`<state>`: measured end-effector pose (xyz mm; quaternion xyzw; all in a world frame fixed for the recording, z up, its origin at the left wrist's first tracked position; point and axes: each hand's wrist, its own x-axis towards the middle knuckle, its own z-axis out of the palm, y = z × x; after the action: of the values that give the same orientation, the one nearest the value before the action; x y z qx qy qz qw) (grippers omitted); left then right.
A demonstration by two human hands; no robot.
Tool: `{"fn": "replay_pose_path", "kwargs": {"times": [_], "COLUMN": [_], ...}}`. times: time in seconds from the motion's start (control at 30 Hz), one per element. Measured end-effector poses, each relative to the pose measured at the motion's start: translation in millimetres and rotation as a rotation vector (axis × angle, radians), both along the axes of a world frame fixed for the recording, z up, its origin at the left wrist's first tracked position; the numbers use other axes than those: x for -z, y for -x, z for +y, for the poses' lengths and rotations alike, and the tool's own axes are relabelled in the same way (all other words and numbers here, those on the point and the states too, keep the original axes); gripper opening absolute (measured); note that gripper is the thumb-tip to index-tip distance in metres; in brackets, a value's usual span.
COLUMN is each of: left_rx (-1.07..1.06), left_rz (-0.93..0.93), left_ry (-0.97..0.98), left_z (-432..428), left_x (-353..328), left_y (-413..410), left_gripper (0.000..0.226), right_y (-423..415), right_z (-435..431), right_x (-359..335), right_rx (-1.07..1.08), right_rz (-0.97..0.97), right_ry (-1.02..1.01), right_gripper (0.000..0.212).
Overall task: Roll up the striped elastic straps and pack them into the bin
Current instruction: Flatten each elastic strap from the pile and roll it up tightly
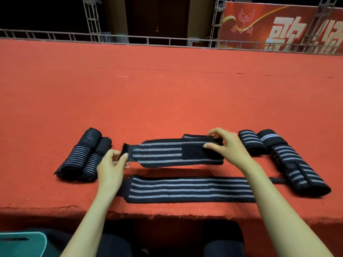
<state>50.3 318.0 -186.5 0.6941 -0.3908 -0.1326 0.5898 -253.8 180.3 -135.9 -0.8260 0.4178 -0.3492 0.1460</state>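
Observation:
A black strap with grey stripes (pixel 163 153) is held stretched just above the red surface. My left hand (pixel 111 164) pinches its narrow black left end. My right hand (pixel 225 145) grips its right end, fingers curled over the black fastener patch. A second striped strap (pixel 189 189) lies flat and unrolled close to the front edge, under my forearms. Two rolled straps (pixel 83 156) lie side by side at the left. At the right sit a short roll (pixel 250 142) and a longer folded strap (pixel 295 164).
The red cloth-covered table (pixel 167 93) stretches far back to a metal truss rail (pixel 130 38) and a red banner (pixel 278 25). A teal object (pixel 22 243) shows at the bottom left below the table's front edge; whether it is the bin I cannot tell.

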Motion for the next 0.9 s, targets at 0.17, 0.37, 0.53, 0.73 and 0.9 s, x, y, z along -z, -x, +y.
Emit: {"fn": "replay_pose_path", "kwargs": {"times": [0.17,0.37,0.53,0.73,0.9], "left_rx": [-0.088,-0.107,-0.127,-0.107,-0.104], "left_rz": [-0.245,-0.268,-0.262,-0.255,-0.296], "left_ry": [-0.107,-0.173,-0.170,-0.166,-0.193], "left_z": [12.1,24.1,31.1,30.0,32.9], "left_x": [14.0,28.3,30.1,30.3,27.9], "left_y": [-4.0,-12.6,-14.0,3.8,11.6], "left_gripper": [0.008,0.006,0.006,0.005,0.004], "right_y": [-5.7,24.3,48.9,54.6,59.5], "right_z": [4.6,7.9,6.3,13.7,11.4], "right_x": [10.2,52.3,59.3,29.8,-6.8], "right_rx": [0.140,0.169,0.197,0.337,0.552], "right_rz": [0.405,0.450,0.344,0.302,0.766], "right_ry": [0.097,0.052,0.025,0.172,-0.073], "right_gripper": [0.041,0.061,0.050,0.048,0.068]}}
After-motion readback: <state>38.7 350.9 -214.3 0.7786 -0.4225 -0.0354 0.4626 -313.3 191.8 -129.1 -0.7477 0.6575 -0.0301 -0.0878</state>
